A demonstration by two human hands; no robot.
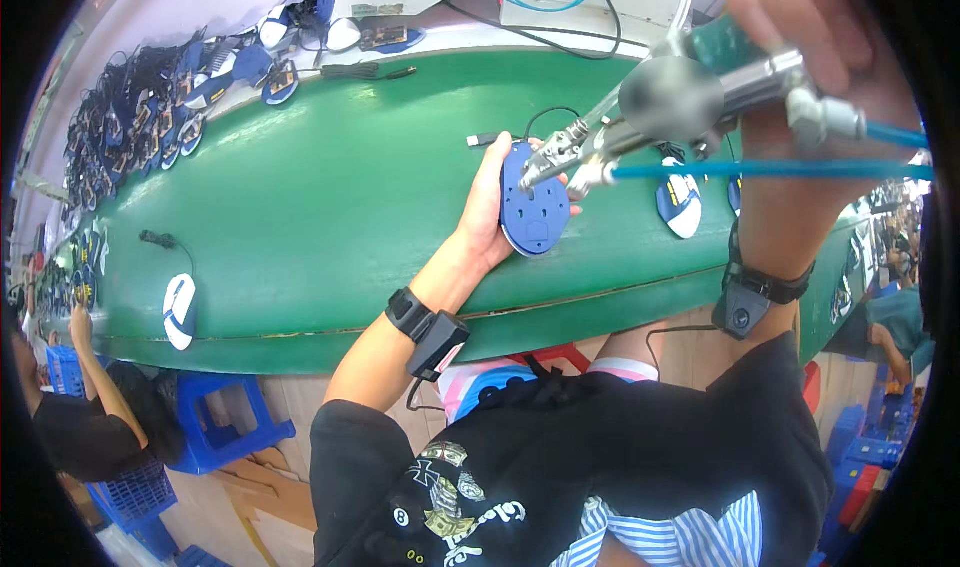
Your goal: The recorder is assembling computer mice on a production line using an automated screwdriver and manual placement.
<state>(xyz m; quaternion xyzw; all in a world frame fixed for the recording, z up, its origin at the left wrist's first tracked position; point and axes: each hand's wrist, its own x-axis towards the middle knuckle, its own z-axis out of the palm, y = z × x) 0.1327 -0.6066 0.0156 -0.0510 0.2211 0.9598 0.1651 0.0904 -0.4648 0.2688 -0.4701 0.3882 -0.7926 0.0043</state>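
Observation:
My left hand (484, 210) is closed around a computer mouse (540, 222), its blue underside turned up and its screw holes showing. The cable and plug of this mouse lie on the bench just beyond it. At the upper right, my right hand (815, 27) is wrapped around a powered screwdriver (672, 97), a metal tool with a green part and blue air hoses. Its narrow metal tip slants down to the mouse's underside; whether it touches is hard to tell. The tool's near end is blurred.
A blue-and-white mouse (679, 202) lies right of my left hand, another mouse (180, 312) far left on the green belt (330, 197). Opened mice and tangled cables (130, 117) are heaped along the left back. Co-workers sit at both sides; a blue stool (225, 432) stands at lower left.

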